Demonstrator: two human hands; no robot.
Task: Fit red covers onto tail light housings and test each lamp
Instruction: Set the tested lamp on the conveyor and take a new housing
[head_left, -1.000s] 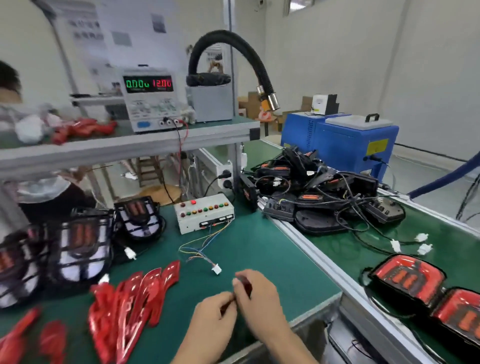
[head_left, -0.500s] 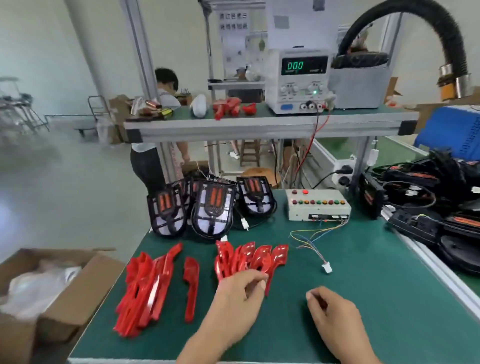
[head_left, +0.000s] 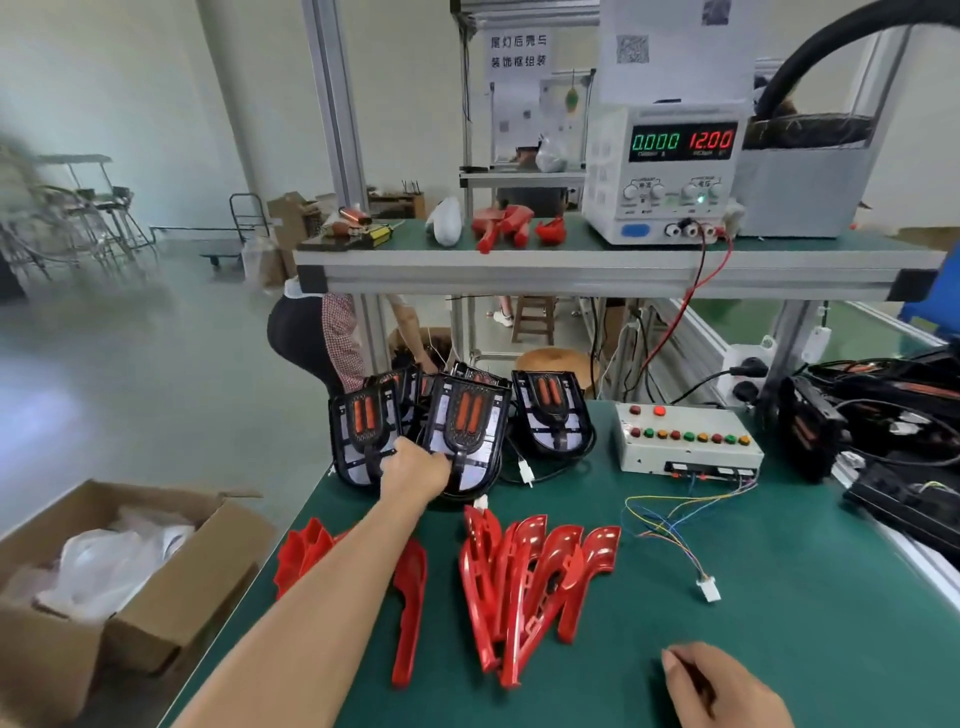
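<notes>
Spreading across the scene, a green bench mat (head_left: 779, 597) is carrying everything. A power supply (head_left: 670, 171) is sitting on the upper shelf (head_left: 571, 270); a cardboard box (head_left: 104, 582) is standing off the mat's left edge. Tail light housings (head_left: 550, 410) are leaning together at the back, a button test box (head_left: 685, 439) beside them, red covers (head_left: 530, 577) fanned in front with bare mat to their right. The left hand (head_left: 415, 470) is reaching forward, grasping a housing (head_left: 465, 431). The right hand (head_left: 722, 686) is resting curled near the front edge; I cannot tell whether it is holding anything.
</notes>
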